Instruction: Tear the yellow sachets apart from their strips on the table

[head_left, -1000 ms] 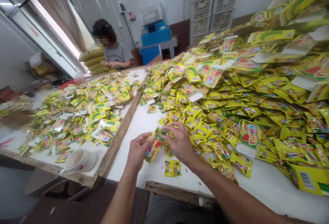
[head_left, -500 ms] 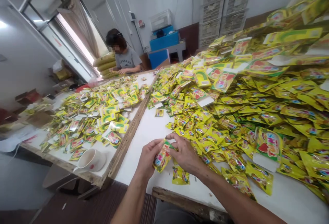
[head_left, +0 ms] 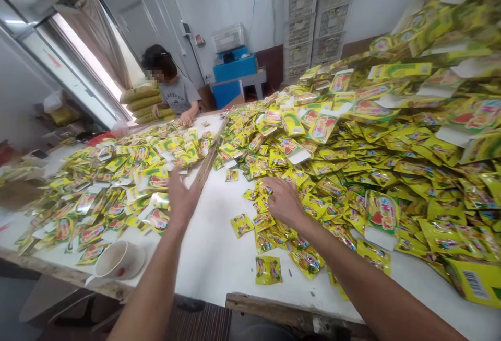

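My left hand (head_left: 183, 197) is over the wooden strip beside the left pile of flat yellow packets (head_left: 156, 180). It is blurred, with the thumb apart from the fingers and nothing visible in it. On the right, my right hand (head_left: 285, 201) lies palm down on small yellow sachets (head_left: 313, 205), its fingers bent and pointing left, the tips partly hidden. A loose sachet (head_left: 241, 224) rests on the white tabletop (head_left: 207, 247) left of that hand. Another sachet (head_left: 268, 270) lies near the front edge.
A white mug (head_left: 113, 260) stands at the left table's front edge. The wooden strip (head_left: 205, 171) divides the two work areas. A large heap of sachets and printed boxes (head_left: 382, 213) rises at right. Across the table sits another person (head_left: 176, 93), near stacked sacks (head_left: 141, 103).
My hands have parted. The small printed box they held is no longer between them. My left hand moved left, my right onto the sachets, and several sachets shifted towards me. The view turned right.
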A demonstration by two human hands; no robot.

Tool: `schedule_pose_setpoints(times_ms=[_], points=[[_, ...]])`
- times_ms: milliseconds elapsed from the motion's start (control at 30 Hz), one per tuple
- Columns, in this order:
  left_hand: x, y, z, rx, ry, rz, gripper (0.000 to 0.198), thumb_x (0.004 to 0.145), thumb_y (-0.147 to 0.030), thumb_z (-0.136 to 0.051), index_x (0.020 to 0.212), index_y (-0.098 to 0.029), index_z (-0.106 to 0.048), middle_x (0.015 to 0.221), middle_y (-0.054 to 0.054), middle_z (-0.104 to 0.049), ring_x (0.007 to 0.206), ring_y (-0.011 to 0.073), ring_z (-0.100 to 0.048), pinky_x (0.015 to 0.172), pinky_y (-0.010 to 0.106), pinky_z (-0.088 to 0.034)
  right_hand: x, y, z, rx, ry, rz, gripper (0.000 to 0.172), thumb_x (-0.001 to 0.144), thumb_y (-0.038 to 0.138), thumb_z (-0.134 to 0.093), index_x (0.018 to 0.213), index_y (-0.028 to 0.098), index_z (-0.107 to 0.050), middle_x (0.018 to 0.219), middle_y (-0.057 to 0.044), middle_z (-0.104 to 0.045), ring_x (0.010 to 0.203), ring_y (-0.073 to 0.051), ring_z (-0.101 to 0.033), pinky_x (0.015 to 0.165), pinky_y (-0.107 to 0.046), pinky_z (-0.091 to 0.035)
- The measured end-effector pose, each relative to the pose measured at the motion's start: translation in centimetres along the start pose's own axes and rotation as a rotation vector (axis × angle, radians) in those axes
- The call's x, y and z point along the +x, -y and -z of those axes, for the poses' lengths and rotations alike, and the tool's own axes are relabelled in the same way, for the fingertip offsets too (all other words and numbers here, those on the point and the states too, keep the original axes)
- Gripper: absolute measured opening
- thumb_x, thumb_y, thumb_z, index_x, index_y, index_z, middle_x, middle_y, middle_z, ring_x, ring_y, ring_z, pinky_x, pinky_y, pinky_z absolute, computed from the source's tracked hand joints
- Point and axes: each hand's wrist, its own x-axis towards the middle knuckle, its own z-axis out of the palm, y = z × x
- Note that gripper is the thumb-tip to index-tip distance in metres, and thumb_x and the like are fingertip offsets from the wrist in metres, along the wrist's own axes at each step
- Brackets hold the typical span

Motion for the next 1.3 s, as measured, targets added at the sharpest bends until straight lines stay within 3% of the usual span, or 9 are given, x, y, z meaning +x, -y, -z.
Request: schedule_pose_setpoints(times_ms=[133,233,500,633,800,900,1000,1100,1300], points=[[-4.0,-2.3,-7.4,-0.055,0.544,-0.135,0.061,0.061,-0.008,-0.060,0.121,-0.018,-0.057,0.135,0.012,-0.051,0.132,0.0333,-0.034,0.109,0.045,-0.025,1.3,-1.1,-0.4,-0.345,0.218,0.107,0.047,0.067,0.004,-0.052,0.109,0.020,-0.063,0.115,-0.012,-0.064,0.117,-0.030,-0.045,0.097,-0.053,-0.021],[-6.5,-3.2,-10.7,-0.142,0.730,-0.128,0.044,0.064,-0.008,-0.059,0.106,-0.020,-0.067,0.121,0.012,-0.062,0.126,0.0321,-0.042,0.105,0.042,-0.029,0.2,-1.8,-0.1,-0.425,0.200,0.176,0.032,0.071,0.000,-0.047,0.087,0.019,-0.067,0.087,-0.009,-0.070,0.098,-0.025,-0.055,0.093,-0.048,-0.023],[-6.3,-1.7,-9.4,-0.309,0.574,0.166,0.037,0.074,-0.029,-0.059,0.109,-0.015,-0.062,0.092,0.012,-0.069,0.085,0.0246,-0.063,0.079,0.037,-0.046,-4.0,-3.6,0.8,-0.189,-0.144,0.175,0.027,0.082,0.010,-0.045,0.096,0.021,-0.065,0.095,-0.005,-0.071,0.106,-0.023,-0.053,0.090,-0.043,-0.024],[-7.6,-3.0,-8.0,-0.494,0.550,0.293,0.036,0.077,-0.041,-0.056,0.097,-0.012,-0.063,0.086,0.009,-0.068,0.076,0.0177,-0.065,0.068,0.029,-0.050,-4.4,-2.7,0.9,-0.008,-0.281,0.155,0.026,0.084,0.016,-0.045,0.101,0.019,-0.064,0.107,-0.008,-0.067,0.107,-0.024,-0.053,0.090,-0.042,-0.030],[-10.5,-6.9,-7.1,-0.982,0.583,0.546,0.034,0.059,-0.040,-0.078,0.074,-0.013,-0.063,0.068,0.001,-0.063,0.058,0.0094,-0.058,0.054,0.020,-0.048,-4.3,-1.6,0.9,0.461,-0.038,-0.067,0.026,0.078,0.040,-0.057,0.094,0.019,-0.061,0.087,-0.005,-0.065,0.078,-0.018,-0.057,0.067,-0.029,-0.042],[-11.5,-8.5,-7.1,-1.057,0.607,0.638,0.036,0.051,-0.037,-0.083,0.069,-0.013,-0.062,0.060,-0.002,-0.059,0.051,0.0062,-0.054,0.051,0.017,-0.046,-4.3,-1.9,1.0,0.655,0.104,-0.184,0.030,0.075,0.042,-0.059,0.060,0.019,-0.048,0.054,0.005,-0.042,0.052,-0.010,-0.038,0.050,-0.024,-0.029],[-11.9,-9.5,-7.2,-1.134,0.640,0.748,0.038,0.044,-0.034,-0.085,0.062,-0.013,-0.059,0.055,-0.004,-0.056,0.044,0.0038,-0.047,0.043,0.015,-0.040,-4.3,-2.3,1.5,0.891,0.109,-0.223,0.042,0.070,0.046,-0.063,0.054,0.020,-0.035,0.052,0.008,-0.028,0.049,-0.007,-0.027,0.048,-0.023,-0.022],[-12.1,-10.2,-7.1,-1.124,0.573,0.675,0.035,0.049,-0.035,-0.082,0.061,-0.014,-0.057,0.048,-0.006,-0.052,0.039,0.0039,-0.043,0.038,0.015,-0.031,-4.3,-2.3,1.9,1.051,0.128,-0.236,0.037,0.069,0.047,-0.064,0.060,0.020,-0.040,0.056,0.007,-0.035,0.053,-0.008,-0.033,0.050,-0.023,-0.028],[-12.8,-10.9,-7.2,-0.870,0.355,0.345,0.024,0.067,-0.036,-0.071,0.065,-0.016,-0.057,0.046,-0.006,-0.049,0.043,0.0062,-0.045,0.042,0.017,-0.031,-3.8,-2.0,1.9,0.927,-0.027,-0.266,0.024,0.073,0.042,-0.059,0.072,0.020,-0.049,0.061,0.006,-0.042,0.057,-0.010,-0.037,0.053,-0.023,-0.033]])
